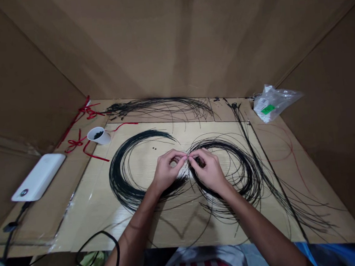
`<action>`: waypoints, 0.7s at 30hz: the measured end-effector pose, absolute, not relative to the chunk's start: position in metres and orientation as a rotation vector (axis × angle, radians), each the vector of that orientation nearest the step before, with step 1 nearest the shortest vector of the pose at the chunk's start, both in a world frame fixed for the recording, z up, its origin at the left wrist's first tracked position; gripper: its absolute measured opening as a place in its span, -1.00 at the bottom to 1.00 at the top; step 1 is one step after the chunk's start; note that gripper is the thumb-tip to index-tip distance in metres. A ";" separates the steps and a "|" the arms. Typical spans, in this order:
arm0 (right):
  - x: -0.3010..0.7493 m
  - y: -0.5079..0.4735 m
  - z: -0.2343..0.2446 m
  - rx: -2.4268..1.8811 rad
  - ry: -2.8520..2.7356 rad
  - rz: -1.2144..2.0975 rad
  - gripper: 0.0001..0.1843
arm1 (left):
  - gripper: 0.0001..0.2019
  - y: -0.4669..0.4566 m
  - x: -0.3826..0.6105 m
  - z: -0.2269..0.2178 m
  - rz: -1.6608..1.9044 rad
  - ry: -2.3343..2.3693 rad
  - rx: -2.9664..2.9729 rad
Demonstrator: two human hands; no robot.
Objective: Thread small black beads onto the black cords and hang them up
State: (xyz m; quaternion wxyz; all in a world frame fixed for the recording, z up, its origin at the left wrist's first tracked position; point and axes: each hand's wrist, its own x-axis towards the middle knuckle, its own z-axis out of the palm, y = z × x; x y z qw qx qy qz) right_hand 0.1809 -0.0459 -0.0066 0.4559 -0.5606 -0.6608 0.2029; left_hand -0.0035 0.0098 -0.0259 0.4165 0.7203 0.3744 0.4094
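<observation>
My left hand (170, 168) and my right hand (208, 168) meet fingertip to fingertip over the middle of the table, both in a pinch. A thin black wire seems to be in the right fingers; what the left ones hold is too small to make out. Left of them, a curved bundle of dark wires (117, 173) lies partly under my left hand and forearm. A looser coil of black wires (249, 170) lies under and beside my right hand. Two tiny black pieces (154, 148) rest on the table just beyond my left hand.
A white cup (99, 136) holds small black pieces. Red ties (75, 144) and a white power bank (39, 177) lie at left. More black wires (163, 103) stretch along the back; another bundle (247, 136) and a plastic bag (274, 102) are at right. Cardboard walls (171, 40) enclose the table.
</observation>
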 end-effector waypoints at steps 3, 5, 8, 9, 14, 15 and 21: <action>0.181 -0.046 -0.005 -1.382 -1.615 0.505 -0.90 | -0.87 0.010 -0.002 -0.028 1.024 0.943 1.728; 0.181 -0.046 -0.004 -1.383 -1.598 0.511 -0.89 | -0.85 0.010 -0.001 -0.028 1.026 0.954 1.665; 0.181 -0.047 -0.004 -1.394 -1.573 0.521 -0.88 | -0.83 0.010 0.000 -0.027 1.020 0.971 1.573; 0.181 -0.047 -0.004 -1.397 -1.569 0.525 -0.88 | -0.82 0.010 0.000 -0.026 1.014 0.972 1.551; 0.180 -0.047 -0.006 -1.399 -1.564 0.537 -0.88 | -0.81 0.010 0.000 -0.023 0.986 0.969 1.522; 0.180 -0.046 -0.006 -1.399 -1.562 0.540 -0.89 | -0.81 0.009 0.000 -0.022 0.980 0.971 1.524; 0.180 -0.047 -0.005 -1.395 -1.563 0.546 -0.90 | -0.79 0.010 -0.001 -0.022 0.962 0.969 1.527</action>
